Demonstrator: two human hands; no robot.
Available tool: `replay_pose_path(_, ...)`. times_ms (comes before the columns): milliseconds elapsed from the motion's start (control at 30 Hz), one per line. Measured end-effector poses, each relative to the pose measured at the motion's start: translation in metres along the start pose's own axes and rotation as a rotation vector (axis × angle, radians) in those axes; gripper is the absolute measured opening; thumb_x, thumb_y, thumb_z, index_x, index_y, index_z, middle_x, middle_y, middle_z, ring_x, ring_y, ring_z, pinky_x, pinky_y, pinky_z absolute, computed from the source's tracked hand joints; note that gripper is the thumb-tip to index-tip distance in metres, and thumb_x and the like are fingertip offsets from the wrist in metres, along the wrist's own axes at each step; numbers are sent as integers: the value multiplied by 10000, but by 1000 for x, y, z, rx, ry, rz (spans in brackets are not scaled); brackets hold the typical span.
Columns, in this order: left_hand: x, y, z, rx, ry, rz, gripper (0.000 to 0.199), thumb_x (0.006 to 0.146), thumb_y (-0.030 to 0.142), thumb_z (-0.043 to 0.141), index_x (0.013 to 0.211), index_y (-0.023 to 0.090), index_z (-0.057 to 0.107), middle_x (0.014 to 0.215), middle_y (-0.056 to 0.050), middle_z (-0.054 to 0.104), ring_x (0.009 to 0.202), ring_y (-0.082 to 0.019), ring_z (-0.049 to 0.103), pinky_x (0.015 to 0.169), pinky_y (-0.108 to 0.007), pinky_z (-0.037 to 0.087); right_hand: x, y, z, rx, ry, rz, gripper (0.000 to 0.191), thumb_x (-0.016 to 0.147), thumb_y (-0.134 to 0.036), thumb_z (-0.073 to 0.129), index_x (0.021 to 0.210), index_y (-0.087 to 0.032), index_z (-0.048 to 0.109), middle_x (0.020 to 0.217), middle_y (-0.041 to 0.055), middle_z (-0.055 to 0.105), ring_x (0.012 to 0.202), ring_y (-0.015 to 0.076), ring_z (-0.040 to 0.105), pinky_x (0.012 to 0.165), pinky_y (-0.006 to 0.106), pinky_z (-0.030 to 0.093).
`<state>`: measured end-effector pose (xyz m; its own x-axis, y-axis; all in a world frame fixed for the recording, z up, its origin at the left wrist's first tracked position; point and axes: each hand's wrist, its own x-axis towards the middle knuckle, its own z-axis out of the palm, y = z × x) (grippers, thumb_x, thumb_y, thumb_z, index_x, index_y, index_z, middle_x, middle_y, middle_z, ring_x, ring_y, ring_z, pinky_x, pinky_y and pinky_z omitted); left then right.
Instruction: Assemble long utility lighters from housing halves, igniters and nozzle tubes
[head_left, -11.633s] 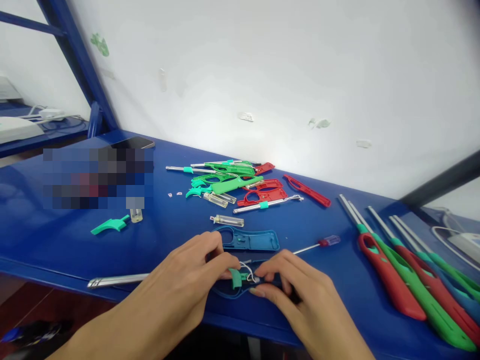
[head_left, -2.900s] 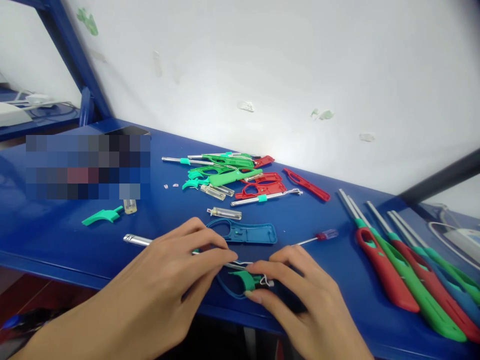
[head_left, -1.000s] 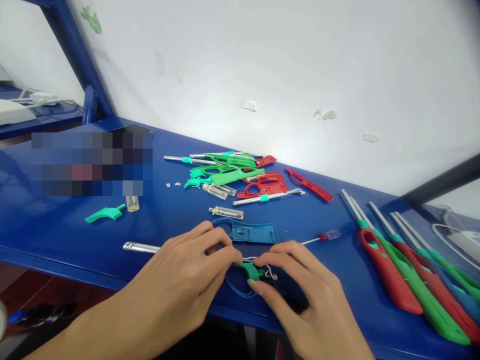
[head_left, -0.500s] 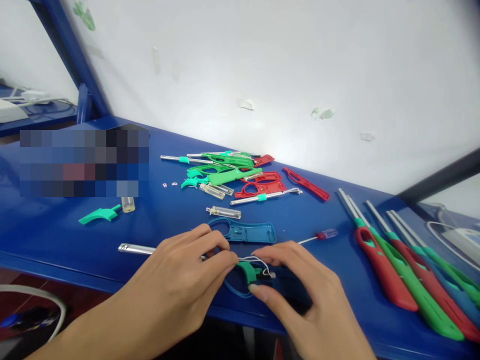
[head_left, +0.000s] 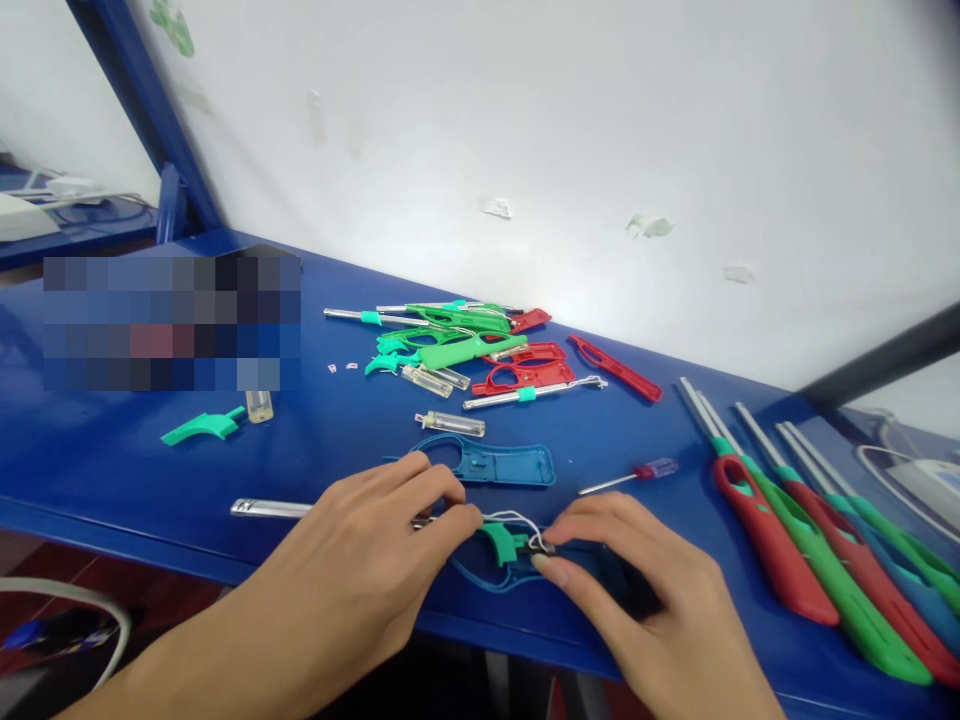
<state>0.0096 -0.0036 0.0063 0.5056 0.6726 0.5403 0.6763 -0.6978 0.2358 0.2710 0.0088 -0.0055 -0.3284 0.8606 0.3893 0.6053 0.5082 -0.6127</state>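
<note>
At the table's front edge lies an open blue lighter shell half (head_left: 487, 578), partly hidden under both hands. My left hand (head_left: 390, 545) is closed around the metal tube (head_left: 270, 508) of the lighter, whose tip sticks out to the left. Beside its fingertips sits a green trigger (head_left: 504, 541) in the shell. White wires (head_left: 517, 516) loop over the trigger toward my right hand (head_left: 637, 575). Thumb and index finger of that hand pinch the small dark igniter end (head_left: 541, 548) where the wires meet. The other blue shell half (head_left: 514, 464) lies just behind.
A screwdriver (head_left: 651, 470) lies right of centre. Several whole lighters (head_left: 772, 540) are lined up at right. Green and red shell parts (head_left: 472, 350), tubes and a clear fuel tank (head_left: 454, 424) lie farther back. A loose green trigger (head_left: 202, 427) is at left, before a white wall (head_left: 525, 120).
My right hand has moved slightly right, and its thumb and finger have closed on the igniter end with the wires. My left hand stays nearly in place.
</note>
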Motion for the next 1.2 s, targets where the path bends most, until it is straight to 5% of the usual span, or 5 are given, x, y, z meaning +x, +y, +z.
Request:
replay_pose_path(400,0,4,0,64,-32,6,449,810,-116,431,1039,183,676,1001,-61,733,823,-237,684,706,-372,612,10,-8,-2,-29,23,-118,193,1046,-386,727,881,-286,737,881,-44,762,776,121,758,729,179,594)
replay_pose_path(833,-2,6,4,121,-100,-3,494,696,-112,443,1021,198,650,1006,-69,742,849,-267,684,750,-408,627,-4,-9,-2,-225,92,-305,158,1076,-328,678,947,-262,740,886,10,787,745,178,765,715,307,603)
replay_pose_path(1200,-3,4,3,84,-148,-12,588,669,-142,406,1095,211,605,1108,-73,683,932,-264,673,863,-444,616,-6,-11,-2,-194,88,-327,96,1005,-319,786,951,-256,738,869,-8,789,751,164,760,702,298,606)
